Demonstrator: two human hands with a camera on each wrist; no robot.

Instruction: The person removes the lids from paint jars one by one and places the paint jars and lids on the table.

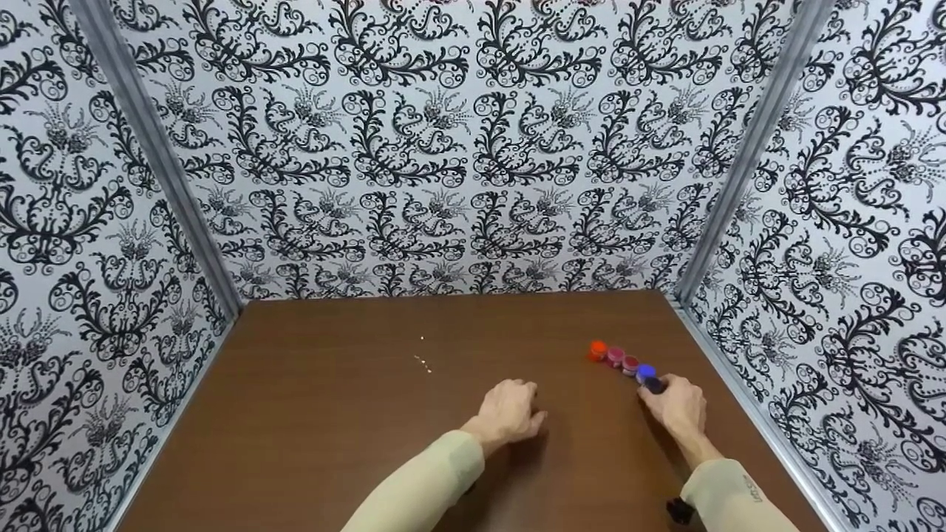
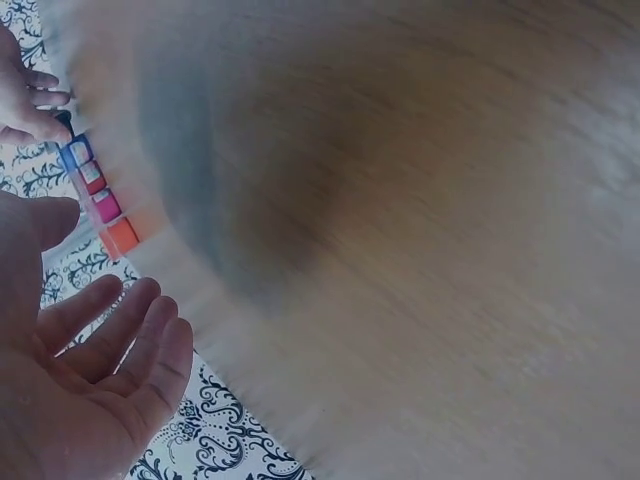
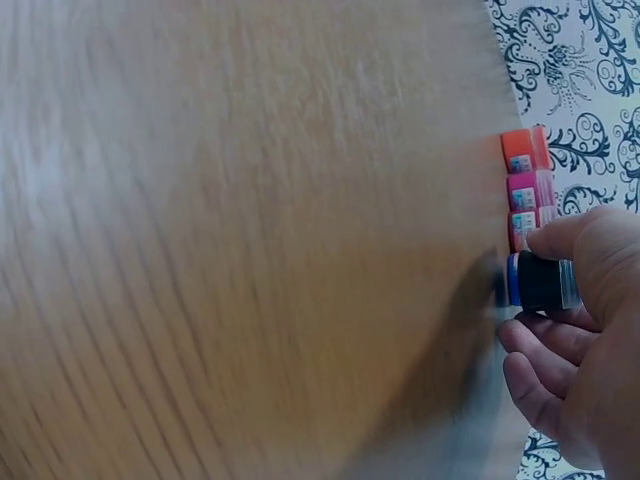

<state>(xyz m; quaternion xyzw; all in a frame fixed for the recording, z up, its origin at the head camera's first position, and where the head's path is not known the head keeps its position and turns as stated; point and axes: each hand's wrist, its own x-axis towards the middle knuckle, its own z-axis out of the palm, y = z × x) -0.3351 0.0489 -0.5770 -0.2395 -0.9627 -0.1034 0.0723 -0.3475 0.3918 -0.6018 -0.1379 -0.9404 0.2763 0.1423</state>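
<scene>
My right hand [image 1: 678, 406] pinches a small black paint pot [image 3: 541, 281] between thumb and fingers at the near end of a slanting row. Just beyond it is a blue pot [image 1: 645, 371], then a red pot [image 1: 630, 364], a pink pot [image 1: 615, 356] and an orange pot [image 1: 598, 350] at the far end. The small pots look like paint jars with clear caps. Over the middle of the table, left of the row, is my left hand [image 1: 510, 410]. Its fingers [image 2: 150, 345] are loosely bent and hold nothing in the left wrist view.
The brown wooden table [image 1: 332, 414] is enclosed by patterned black-and-white walls [image 1: 443, 148] with grey metal posts [image 1: 746, 155] at the corners. Small bright specks [image 1: 423, 361] show on the table left of centre. A metal rail [image 1: 754, 414] runs along the right edge.
</scene>
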